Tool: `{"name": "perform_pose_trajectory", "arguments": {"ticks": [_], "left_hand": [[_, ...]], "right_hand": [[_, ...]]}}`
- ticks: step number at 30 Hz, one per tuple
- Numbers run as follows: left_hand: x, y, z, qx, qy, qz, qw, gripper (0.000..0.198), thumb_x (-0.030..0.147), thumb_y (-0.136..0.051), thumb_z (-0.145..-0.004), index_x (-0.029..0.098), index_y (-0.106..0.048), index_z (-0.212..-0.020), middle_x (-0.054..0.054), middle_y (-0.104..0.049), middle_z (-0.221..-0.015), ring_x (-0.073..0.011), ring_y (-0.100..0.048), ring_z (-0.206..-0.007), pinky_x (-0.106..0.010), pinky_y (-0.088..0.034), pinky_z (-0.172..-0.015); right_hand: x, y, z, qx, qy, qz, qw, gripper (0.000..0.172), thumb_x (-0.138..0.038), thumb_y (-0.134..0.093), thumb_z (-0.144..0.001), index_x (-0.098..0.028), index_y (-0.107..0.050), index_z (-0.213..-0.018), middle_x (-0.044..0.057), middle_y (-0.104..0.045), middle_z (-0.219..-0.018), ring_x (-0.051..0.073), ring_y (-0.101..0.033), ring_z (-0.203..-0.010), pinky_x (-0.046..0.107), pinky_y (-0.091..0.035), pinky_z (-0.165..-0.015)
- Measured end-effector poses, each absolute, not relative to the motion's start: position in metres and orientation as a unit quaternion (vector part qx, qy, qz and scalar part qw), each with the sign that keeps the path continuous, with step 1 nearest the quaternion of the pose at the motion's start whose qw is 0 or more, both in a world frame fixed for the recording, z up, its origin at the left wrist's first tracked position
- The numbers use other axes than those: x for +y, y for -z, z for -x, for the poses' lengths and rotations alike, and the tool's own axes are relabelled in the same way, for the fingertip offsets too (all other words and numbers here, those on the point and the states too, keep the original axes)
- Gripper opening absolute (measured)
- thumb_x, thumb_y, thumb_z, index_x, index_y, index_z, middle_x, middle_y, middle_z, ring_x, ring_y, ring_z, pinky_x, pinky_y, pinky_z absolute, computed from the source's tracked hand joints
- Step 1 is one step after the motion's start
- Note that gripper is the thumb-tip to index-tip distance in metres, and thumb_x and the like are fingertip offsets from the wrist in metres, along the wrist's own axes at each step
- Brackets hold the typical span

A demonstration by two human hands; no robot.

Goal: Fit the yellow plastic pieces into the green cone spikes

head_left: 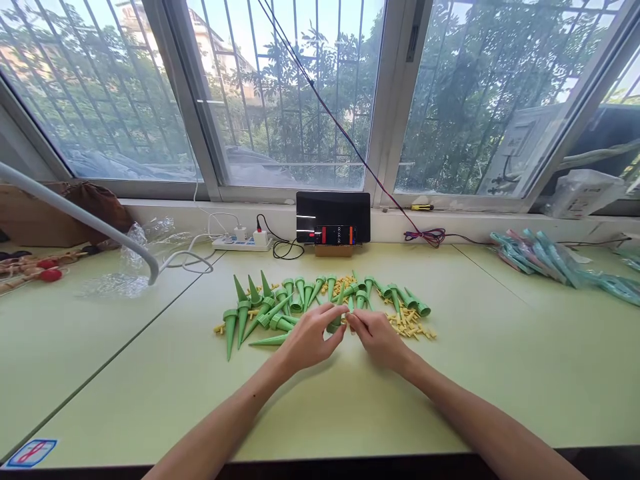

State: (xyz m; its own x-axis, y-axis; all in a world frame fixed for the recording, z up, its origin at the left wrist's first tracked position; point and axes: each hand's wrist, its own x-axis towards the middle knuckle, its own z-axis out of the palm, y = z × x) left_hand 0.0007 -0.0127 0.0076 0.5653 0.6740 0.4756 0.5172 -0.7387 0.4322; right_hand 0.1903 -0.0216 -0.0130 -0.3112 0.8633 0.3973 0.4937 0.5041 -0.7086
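I see the left hand (311, 337) holding a collared green cone (334, 325), point up, over the table (320, 420); just beside it, the right hand (377, 337) pinches narrowly, on what I can't quite tell. Farther right lie plastic packets (540, 255), teal and pink.

Wkshop, prob.: bench (480, 353), plastic pcs (243, 319)

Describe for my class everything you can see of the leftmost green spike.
The leftmost green spike is a slim, plain cone, apparently plastic, with a wider collar at its far end. It lies on the table, its narrow tip toward the near edge. Small yellow pieces lie just left; whether they touch it is unclear. The left hand is apart from it.
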Motion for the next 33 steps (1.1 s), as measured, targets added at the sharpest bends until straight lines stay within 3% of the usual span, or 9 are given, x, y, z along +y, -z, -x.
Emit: {"name": "perform_pose_trajectory", "arguments": {"ticks": [8, 33], "left_hand": [[-0.0113, -0.0078, -0.0004, 0.357, -0.315, -0.871, 0.123, 0.028, 0.021, -0.051, -0.091, 0.022, -0.06, -0.117, -0.004, -0.063, -0.097, -0.0106, -0.055, -0.063, -0.022, -0.043, -0.058], [-0.0118, -0.0047, -0.0014, 0.348, -0.319, -0.872, 0.133, 0.028, 0.024, -0.051, -0.091, 0.021, -0.059, -0.118, -0.005, -0.064, -0.099, -0.0112, -0.056, -0.063, -0.024, -0.046, -0.061]], "right_hand": [[-0.0239, 0.0097, -0.1883, -0.764, -0.246, 0.42, 0.424, 0.019, -0.033, -0.051, -0.097, -0.018, -0.059, -0.088, 0.0, -0.056, -0.068, 0.013, -0.045, -0.059, 0.026, -0.034, -0.056], [-0.0222, 0.0119, -0.1898, -0.783, -0.204, 0.435, 0.394, 0.034, -0.029, -0.04, -0.1, -0.02, -0.038, -0.067, -0.003, -0.043, -0.06, 0.013, -0.036, -0.056, 0.026, -0.025, -0.055]]}}
